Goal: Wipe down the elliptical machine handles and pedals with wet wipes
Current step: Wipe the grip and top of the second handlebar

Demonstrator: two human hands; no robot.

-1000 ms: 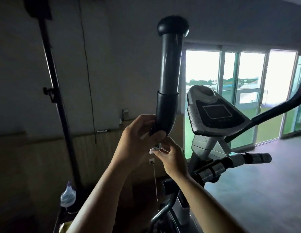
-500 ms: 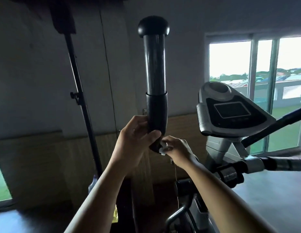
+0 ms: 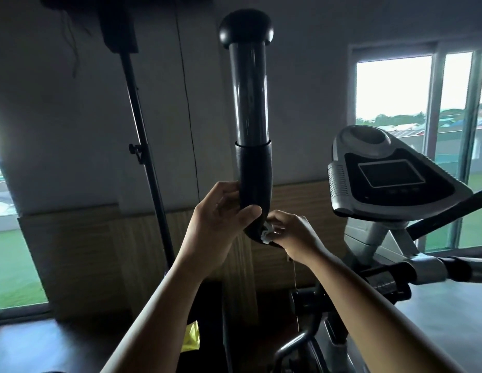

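1. The view has swung left within the last second; the window has slid toward 3 o'clock, and the left hand [image 3: 221,227] still wraps the handle [image 3: 252,130].
2. The right hand [image 3: 291,234] keeps its fingers pinched on a wet wipe [image 3: 266,234] at the handle's lower bend, so wiping is likely ongoing there.
3. Console [image 3: 390,173] at 3 o'clock; dim room, stand pole [image 3: 145,157] at 10.
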